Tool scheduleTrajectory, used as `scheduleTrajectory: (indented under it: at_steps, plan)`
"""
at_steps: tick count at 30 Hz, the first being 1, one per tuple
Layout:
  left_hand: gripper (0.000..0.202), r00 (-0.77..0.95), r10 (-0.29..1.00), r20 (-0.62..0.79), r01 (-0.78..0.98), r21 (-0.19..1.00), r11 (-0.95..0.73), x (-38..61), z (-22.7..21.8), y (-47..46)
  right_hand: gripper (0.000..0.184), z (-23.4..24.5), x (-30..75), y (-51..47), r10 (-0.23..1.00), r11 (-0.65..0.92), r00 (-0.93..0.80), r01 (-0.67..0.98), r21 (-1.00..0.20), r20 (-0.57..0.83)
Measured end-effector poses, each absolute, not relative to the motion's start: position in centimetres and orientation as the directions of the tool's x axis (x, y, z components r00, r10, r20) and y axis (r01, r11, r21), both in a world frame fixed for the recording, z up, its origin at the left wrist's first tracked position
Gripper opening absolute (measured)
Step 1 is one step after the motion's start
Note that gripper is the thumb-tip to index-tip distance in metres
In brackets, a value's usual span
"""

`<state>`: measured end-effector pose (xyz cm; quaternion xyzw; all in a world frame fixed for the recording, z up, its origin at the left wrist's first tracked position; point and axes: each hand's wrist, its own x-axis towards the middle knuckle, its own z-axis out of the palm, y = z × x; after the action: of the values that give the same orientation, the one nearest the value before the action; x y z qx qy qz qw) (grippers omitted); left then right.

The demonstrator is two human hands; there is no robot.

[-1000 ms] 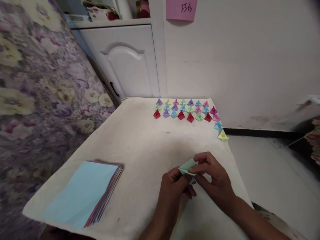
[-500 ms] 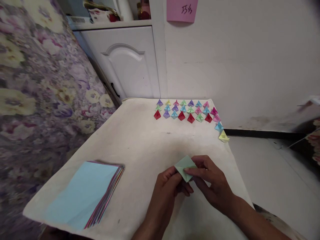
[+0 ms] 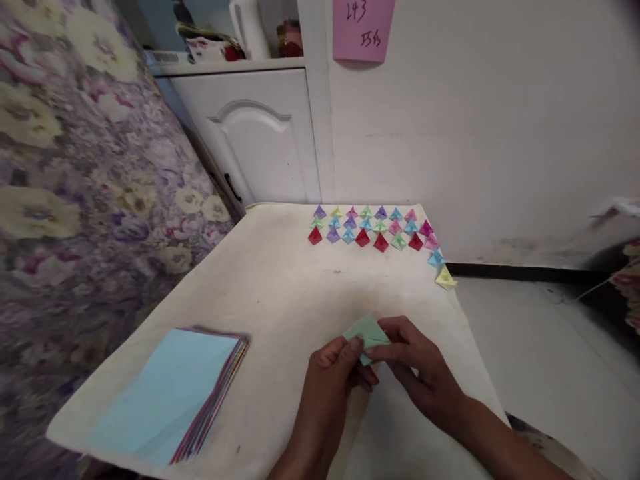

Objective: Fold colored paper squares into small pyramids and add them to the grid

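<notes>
A small folded square of light green paper point(image 3: 369, 328) is held between both hands above the table, one corner pointing away from me. My left hand point(image 3: 333, 373) grips its left side, thumb lying on top and the other fingers curled underneath. On the right edge, my right hand point(image 3: 417, 357) pinches the paper with thumb and index finger, near a fold line. The fingers beneath the paper are partly hidden. Beyond the hands, several small folded paper pieces point(image 3: 363, 237) in red, purple, blue, green, pink and yellow stand in rows along the far edge.
A stack of coloured paper sheets point(image 3: 170, 393), light blue on top, lies at the left of the cream-covered table point(image 3: 270, 280). A floral curtain point(image 3: 90, 233) hangs along the left. Behind stand a white cabinet point(image 3: 260, 147) and a wall bearing a pink note point(image 3: 363, 30).
My left thumb has moved up onto the face of the green paper. My right index finger has drawn back from its middle towards the right edge. The camera view has tilted up slightly.
</notes>
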<state>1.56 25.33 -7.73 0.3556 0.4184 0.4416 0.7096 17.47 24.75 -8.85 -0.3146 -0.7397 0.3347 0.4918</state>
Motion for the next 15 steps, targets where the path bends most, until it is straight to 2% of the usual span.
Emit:
scheduleTrajectory:
  at_steps: [5,8,12,15]
  plan:
    - [0.023,0.206,0.934,-0.291,-0.259,0.904,0.339,1.39,-7.59,25.61,0.026,-8.23,17.17,24.45,0.86,0.448,-0.302,0.065,-0.891,0.411]
    - [0.019,0.199,0.935,-0.293,-0.216,0.917,0.334,1.28,-7.31,25.59,0.014,-8.14,17.09,24.25,0.944,0.287,-0.178,0.031,-0.957,0.277]
    - [0.017,0.215,0.934,-0.286,-0.18,0.928,0.326,1.57,-7.3,25.32,0.02,-8.23,16.95,24.4,0.997,0.036,-0.066,-0.057,-0.998,0.039]
    - [0.017,0.229,0.927,-0.298,-0.125,0.935,0.332,2.01,-7.54,25.17,0.017,-8.09,16.84,24.46,0.997,-0.027,-0.077,-0.052,-0.998,-0.023]
